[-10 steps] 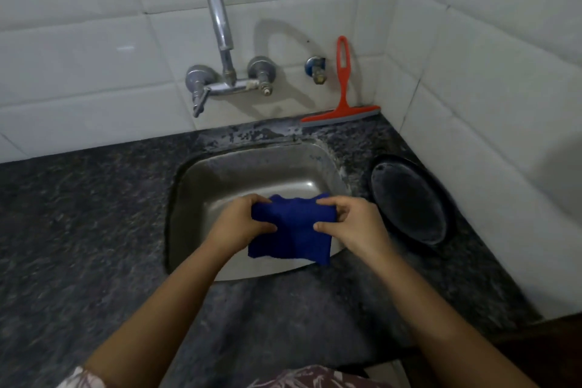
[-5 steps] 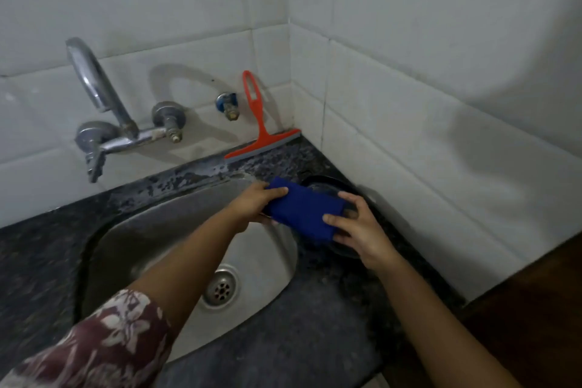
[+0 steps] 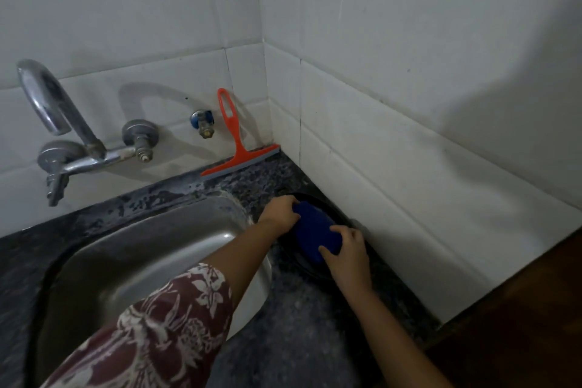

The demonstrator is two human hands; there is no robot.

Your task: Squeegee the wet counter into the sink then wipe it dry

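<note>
Two-handed grip: cloth [image 3: 315, 231], granite counter [image 3: 302, 324]

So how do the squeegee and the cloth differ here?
The squeegee is orange-red; the cloth is dark blue. The squeegee leans untouched against the back wall, blade on the counter; the cloth is gripped by the left hand and right hand. The squeegee is a stiff T shape; the cloth is bunched up over a dark pan. Both are right of the sink, near the corner.
</note>
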